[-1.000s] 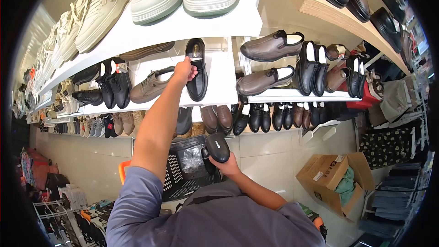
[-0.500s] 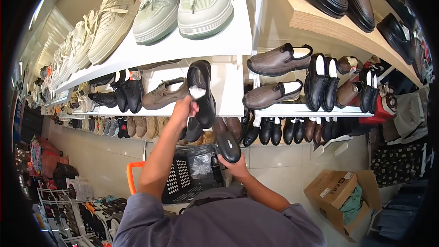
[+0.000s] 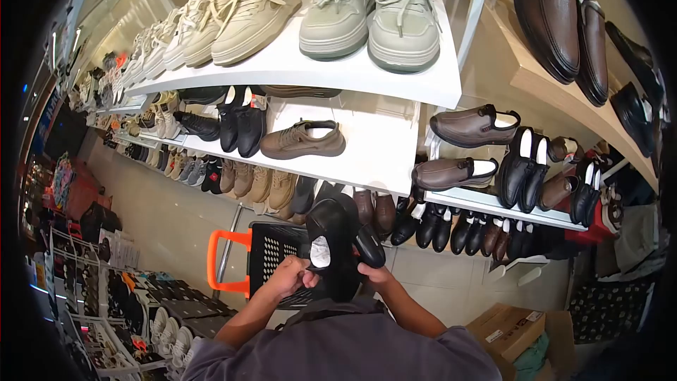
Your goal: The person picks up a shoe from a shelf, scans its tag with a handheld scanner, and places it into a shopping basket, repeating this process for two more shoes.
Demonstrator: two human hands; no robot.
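My left hand (image 3: 290, 276) is closed on the heel end of a black shoe (image 3: 331, 220), its toe pointing away from me. White stuffing shows in the shoe's opening. Close to its right side, my right hand (image 3: 374, 273) grips a black, rounded oval object (image 3: 369, 245) with a small white mark, which looks like a shoe-shine sponge; its underside is hidden. Both are held above a black perforated basket (image 3: 266, 236) with an orange handle (image 3: 213, 259). A single brown lace-up shoe (image 3: 305, 139) stands on the white shelf (image 3: 377, 152) in front of me.
Pale green sneakers (image 3: 402, 17) stand on the upper white shelf. To the right are brown slip-ons (image 3: 455, 173) and a wooden shelf (image 3: 536, 74). An open cardboard box (image 3: 511, 331) sits on the floor at lower right, and a wire rack (image 3: 99, 296) at lower left.
The black shoe has come down from the shelf front toward my body and turned so its toe points away. The oval object is now beside it. The view has shifted left.
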